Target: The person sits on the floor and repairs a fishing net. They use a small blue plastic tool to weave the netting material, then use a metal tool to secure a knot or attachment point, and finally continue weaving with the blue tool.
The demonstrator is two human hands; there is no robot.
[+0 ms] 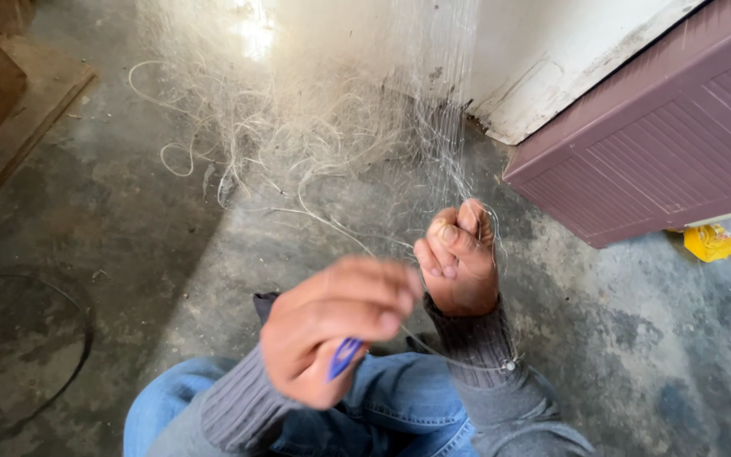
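Observation:
A fine, pale fishing net [357, 110] hangs down the wall and piles in loose tangles on the concrete floor. My right hand [460, 264] is closed in a fist around a few taut strands of the net, held up in front of me. My left hand [332, 332], blurred by motion, sits just below and left of it, gripping a small blue pointed netting needle [344, 356]. A thin line [332, 222] runs from the tangle on the floor up toward my hands. Grey knit sleeves cover both wrists.
My knees in blue jeans [399, 415] are at the bottom. A maroon ribbed panel [670, 135] leans at the right, with a yellow wrapper [711, 243] beneath it. A white wall [543, 51] is behind. A wooden plank [19, 127] and a dark wire loop [78, 338] lie left.

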